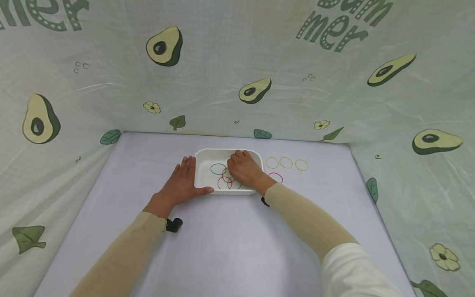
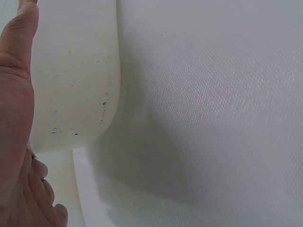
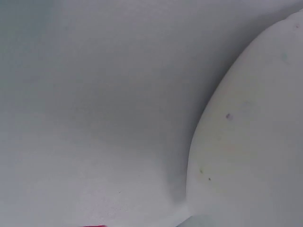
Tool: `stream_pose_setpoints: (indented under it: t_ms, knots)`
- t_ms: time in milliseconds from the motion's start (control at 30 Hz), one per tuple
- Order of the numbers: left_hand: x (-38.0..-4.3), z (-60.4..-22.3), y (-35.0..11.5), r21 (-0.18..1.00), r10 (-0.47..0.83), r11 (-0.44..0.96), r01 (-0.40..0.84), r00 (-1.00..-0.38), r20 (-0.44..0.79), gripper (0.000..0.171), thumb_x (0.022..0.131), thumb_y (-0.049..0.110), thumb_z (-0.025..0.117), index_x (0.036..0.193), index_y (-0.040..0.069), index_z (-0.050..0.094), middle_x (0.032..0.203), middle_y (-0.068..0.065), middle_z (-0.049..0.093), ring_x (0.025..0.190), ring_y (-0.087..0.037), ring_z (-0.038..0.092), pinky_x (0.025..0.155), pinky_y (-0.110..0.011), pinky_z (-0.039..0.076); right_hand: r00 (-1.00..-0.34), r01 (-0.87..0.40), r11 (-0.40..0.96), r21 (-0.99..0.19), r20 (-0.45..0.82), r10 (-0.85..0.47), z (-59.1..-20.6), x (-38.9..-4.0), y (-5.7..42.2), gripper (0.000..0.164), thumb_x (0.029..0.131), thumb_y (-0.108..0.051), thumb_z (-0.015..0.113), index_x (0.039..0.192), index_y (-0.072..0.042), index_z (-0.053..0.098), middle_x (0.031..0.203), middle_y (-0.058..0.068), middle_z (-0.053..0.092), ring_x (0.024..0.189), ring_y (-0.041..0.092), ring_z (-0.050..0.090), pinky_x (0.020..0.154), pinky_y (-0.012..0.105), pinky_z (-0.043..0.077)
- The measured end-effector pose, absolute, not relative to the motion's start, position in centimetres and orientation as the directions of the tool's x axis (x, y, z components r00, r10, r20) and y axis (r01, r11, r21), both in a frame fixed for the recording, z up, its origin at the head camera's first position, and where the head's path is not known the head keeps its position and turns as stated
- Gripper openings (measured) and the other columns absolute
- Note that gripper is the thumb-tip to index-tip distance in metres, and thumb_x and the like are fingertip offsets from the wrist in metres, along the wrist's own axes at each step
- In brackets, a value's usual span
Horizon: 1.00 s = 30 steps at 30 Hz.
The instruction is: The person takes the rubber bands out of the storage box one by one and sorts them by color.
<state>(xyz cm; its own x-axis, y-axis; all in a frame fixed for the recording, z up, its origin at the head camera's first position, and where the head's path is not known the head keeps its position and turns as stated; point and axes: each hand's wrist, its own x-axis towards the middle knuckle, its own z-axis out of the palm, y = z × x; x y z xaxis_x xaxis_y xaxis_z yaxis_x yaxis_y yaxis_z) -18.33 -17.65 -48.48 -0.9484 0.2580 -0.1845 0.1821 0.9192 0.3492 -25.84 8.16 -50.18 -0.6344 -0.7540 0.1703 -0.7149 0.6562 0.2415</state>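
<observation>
A shallow white tray (image 1: pixel 237 192) sits on the table, its outer wall also filling part of the left wrist view. Inside lie several thin rubber bands, among them a green band (image 1: pixel 218 163) and overlapping red bands (image 1: pixel 218 182). My left hand (image 1: pixel 182 181) rests against the tray's left end, fingers straight along it and thumb stretched over the front corner. Over the right half of the tray, my right hand (image 1: pixel 245 168) reaches in with bent fingers, beside the bands. Its fingertips are hidden, so I cannot tell whether they pinch a band.
Right of the tray, three yellow bands (image 1: pixel 272 157) lie in a row on the white table (image 1: pixel 230 239). A red band (image 1: pixel 276 173) lies nearer, partly behind my right wrist. A curtain (image 1: pixel 215 53) printed with avocados closes off the back and sides.
</observation>
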Motion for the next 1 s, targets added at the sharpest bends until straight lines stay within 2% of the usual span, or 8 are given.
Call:
stream_pose_setpoints:
  t_ms: [200, 500, 767, 1000]
  knots:
    - [-18.4, -48.4, -17.7, 0.347, 0.263, 0.919, 0.189, -0.948, -0.18, 0.136, 0.087, 0.078, 0.068, 0.165, -0.009, 0.0, 0.175, -0.028, 0.003, 0.164, -0.043, -0.001, 0.133, -0.058, 0.009, -0.621, -0.683, 0.677, 0.274, 0.271, -0.736, -49.9, -25.9, 8.5, 0.022, 0.109, -0.02, 0.055, 0.093, -0.007, 0.063, 0.094, 0.008, 0.064, 0.096, 0.028, 0.057, 0.084, 0.04, 0.048]
    - [-18.5, -48.5, -17.8, 0.349, 0.273, 0.916, 0.2, -0.946, -0.176, 0.135, 0.087, 0.077, 0.068, 0.165, -0.01, 0.0, 0.175, -0.028, 0.004, 0.164, -0.042, -0.002, 0.133, -0.057, 0.009, -0.663, -0.617, 0.745, 0.256, 0.342, -0.666, -48.9, -26.1, 9.2, 0.027, 0.111, -0.022, 0.048, 0.094, -0.007, 0.064, 0.09, 0.008, 0.061, 0.094, 0.029, 0.055, 0.084, 0.04, 0.047]
    - [-18.5, -48.6, -17.8, 0.35, 0.277, 0.914, 0.203, -0.945, -0.176, 0.134, 0.088, 0.077, 0.068, 0.165, -0.01, 0.0, 0.175, -0.028, 0.004, 0.164, -0.043, -0.002, 0.133, -0.058, 0.008, -0.657, -0.566, 0.783, 0.258, 0.433, -0.617, -47.2, -26.0, 10.9, 0.026, 0.111, -0.021, 0.051, 0.097, -0.005, 0.066, 0.088, 0.009, 0.061, 0.092, 0.03, 0.056, 0.078, 0.04, 0.046]
    - [-18.4, -48.5, -17.8, 0.356, 0.277, 0.913, 0.201, -0.945, -0.177, 0.133, 0.088, 0.075, 0.068, 0.165, -0.009, -0.001, 0.175, -0.027, 0.002, 0.164, -0.042, -0.003, 0.133, -0.057, 0.007, -0.702, -0.516, 0.828, 0.218, 0.447, -0.555, -45.9, -25.9, 14.2, 0.024, 0.111, -0.02, 0.052, 0.102, -0.004, 0.067, 0.092, 0.011, 0.062, 0.097, 0.032, 0.055, 0.081, 0.042, 0.045]
